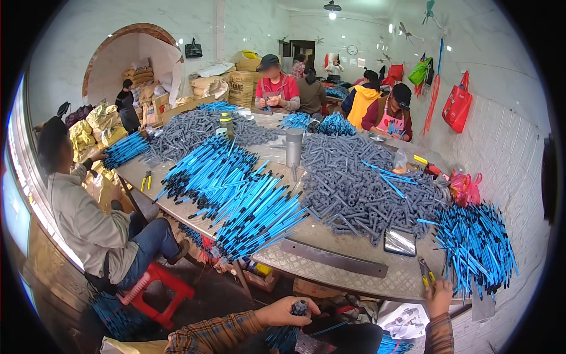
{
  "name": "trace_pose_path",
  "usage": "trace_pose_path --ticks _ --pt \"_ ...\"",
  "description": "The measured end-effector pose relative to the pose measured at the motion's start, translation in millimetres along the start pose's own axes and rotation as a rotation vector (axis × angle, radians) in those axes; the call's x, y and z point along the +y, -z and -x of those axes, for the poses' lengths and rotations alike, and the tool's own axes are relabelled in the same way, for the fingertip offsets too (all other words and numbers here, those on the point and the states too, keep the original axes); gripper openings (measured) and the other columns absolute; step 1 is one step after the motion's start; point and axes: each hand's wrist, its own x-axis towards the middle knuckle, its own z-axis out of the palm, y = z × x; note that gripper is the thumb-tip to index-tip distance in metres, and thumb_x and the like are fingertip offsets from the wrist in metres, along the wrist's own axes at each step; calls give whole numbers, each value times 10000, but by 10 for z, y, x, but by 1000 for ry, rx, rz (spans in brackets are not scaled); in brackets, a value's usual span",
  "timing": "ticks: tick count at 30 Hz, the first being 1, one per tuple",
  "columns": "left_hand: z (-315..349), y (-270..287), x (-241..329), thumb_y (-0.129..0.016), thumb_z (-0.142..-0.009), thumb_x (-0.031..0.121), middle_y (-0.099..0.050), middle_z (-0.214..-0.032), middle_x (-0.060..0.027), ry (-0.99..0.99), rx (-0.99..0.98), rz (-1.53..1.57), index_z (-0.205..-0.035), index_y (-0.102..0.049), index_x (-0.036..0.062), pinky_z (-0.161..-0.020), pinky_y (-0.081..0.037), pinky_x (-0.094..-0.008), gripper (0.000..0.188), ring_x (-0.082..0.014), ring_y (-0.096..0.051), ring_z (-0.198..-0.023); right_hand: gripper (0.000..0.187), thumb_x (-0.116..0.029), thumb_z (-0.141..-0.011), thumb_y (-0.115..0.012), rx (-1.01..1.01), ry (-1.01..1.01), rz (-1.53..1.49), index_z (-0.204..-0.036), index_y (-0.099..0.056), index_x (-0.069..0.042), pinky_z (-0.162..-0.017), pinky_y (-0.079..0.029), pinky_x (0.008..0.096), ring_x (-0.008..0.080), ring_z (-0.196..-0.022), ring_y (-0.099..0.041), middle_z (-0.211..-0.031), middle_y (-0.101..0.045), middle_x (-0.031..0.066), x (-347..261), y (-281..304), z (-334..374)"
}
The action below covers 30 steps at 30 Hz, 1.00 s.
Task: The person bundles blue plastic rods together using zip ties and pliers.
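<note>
Low in front of me, my left hand is closed around a dark grey plastic tube-like piece, its end showing above the fingers. Below that hand are thin blue rods; whether they join the grey piece I cannot tell. My right hand rests at the table's near edge, fingers stretched forward and loosely apart. Just beyond its fingertips, pliers with yellow handles lie on the table. A big bundle of blue rods with black ends lies to the right of that hand.
The metal-topped table bears heaps of grey plastic pieces, rows of blue rods, a flat metal bar, a shallow tray and a metal cylinder. A person on a red stool sits left; several others sit farther back.
</note>
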Motion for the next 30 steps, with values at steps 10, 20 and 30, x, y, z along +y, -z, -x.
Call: trace_pose_path --ticks 10,20,30 --pt "146 132 187 -642 -762 55 -577 -837 -15 -107 183 39 -1022 -572 19 -747 -435 -236 272 -86 -545 -814 158 -23 -681 -598 5 220 -398 -818 -518 -26 -746 -382 425 347 -822 -491 -859 -535 155 -643 290 231" --pt "401 473 557 -590 -760 70 -574 -760 -50 -429 430 340 -1032 -546 10 -730 -465 -314 282 -161 -565 -710 287 -149 -802 -551 -407 472 -651 -1062 -545 -26 -819 -426 409 351 -914 -547 -959 -565 194 -1215 28 729" --pt "261 68 698 -563 -758 141 -477 -619 -18 -672 566 1105 -948 -509 26 -762 -447 -401 228 -192 -509 -633 453 -161 -779 -606 -680 599 -1477 -1178 -419 -55 -866 -410 411 313 -987 -517 -1065 -518 152 -2056 -186 620"
